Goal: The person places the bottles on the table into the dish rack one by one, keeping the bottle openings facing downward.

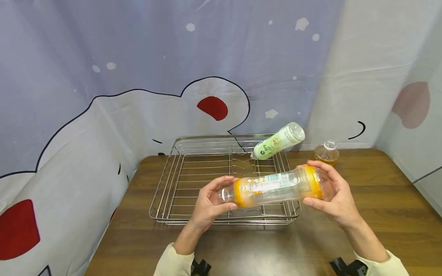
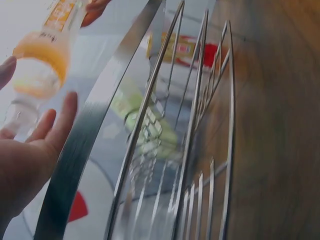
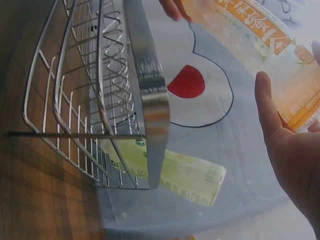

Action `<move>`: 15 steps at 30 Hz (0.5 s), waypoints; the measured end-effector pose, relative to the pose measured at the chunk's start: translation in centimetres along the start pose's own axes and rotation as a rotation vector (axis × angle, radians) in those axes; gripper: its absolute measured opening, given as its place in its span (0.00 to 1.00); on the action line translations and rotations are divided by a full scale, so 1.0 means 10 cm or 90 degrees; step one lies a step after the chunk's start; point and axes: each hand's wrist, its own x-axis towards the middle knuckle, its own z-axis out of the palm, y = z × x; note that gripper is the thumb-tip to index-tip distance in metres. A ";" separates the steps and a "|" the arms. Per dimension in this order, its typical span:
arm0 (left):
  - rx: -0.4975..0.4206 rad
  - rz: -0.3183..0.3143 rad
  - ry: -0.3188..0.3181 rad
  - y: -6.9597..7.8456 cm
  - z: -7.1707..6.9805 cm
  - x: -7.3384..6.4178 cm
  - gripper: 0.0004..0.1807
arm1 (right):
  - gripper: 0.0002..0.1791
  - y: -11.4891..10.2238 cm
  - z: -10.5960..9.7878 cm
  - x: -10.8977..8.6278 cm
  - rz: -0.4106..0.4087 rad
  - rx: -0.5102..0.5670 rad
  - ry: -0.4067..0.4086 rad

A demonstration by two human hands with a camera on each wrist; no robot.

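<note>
A clear plastic bottle with an orange label (image 1: 276,188) lies sideways in the air above the wire dish rack (image 1: 183,180). My left hand (image 1: 207,203) holds its neck end, thumb below and fingers above. Around the base end, on the right, my right hand (image 1: 340,197) grips it between thumb and fingers. The right wrist view shows orange print on the label (image 3: 270,30) close up. A green-labelled bottle (image 1: 277,142) leans neck-down in the rack's back right corner, its base sticking out over the rim.
Behind my right hand, another bottle (image 1: 326,153) with a bare neck stands on the wooden table (image 1: 380,199). The rack has a wavy wire divider (image 1: 243,161) toward its right side. A patterned curtain (image 1: 155,57) hangs close behind the table and along its sides.
</note>
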 end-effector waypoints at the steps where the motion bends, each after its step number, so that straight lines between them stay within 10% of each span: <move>1: 0.017 0.008 -0.003 0.02 -0.03 0.00 0.37 | 0.47 -0.01 -0.01 0.00 -0.003 0.001 0.004; 15: 0.312 0.125 0.100 0.57 -0.76 -0.29 0.34 | 0.46 -0.27 -0.47 0.09 -0.030 0.051 0.106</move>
